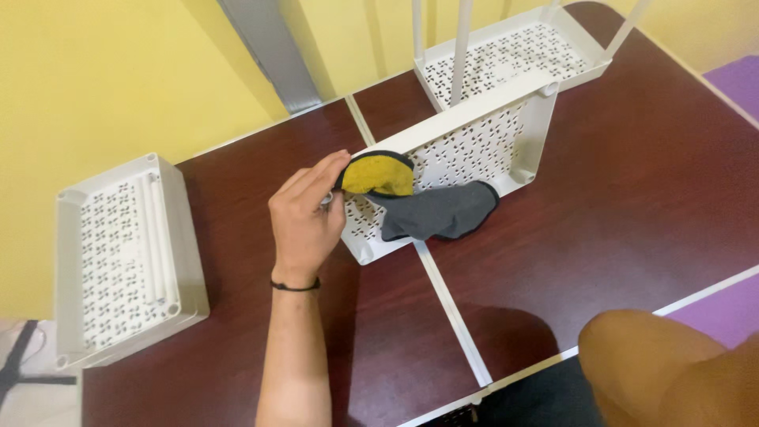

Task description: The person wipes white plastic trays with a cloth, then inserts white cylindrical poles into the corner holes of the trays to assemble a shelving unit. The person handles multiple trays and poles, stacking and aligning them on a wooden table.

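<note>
My left hand (pixel 304 217) reaches in from the bottom, back of the hand up, with a black band on the wrist. Its fingers pinch the black edge of a yellow fabric piece (pixel 379 174). That piece joins a dark grey sock-like cloth (pixel 443 212), which lies across a white perforated tray (pixel 474 146). The tray sits at an angle in the middle of the dark brown table (pixel 632 190). My right hand is out of view.
A second white perforated tray (pixel 514 55) with upright white posts stands behind the first. A third tray (pixel 118 261) holding white rods lies at the table's left edge. A white seam strip (pixel 451 312) runs across the table. A bare knee (pixel 672 372) shows at the bottom right.
</note>
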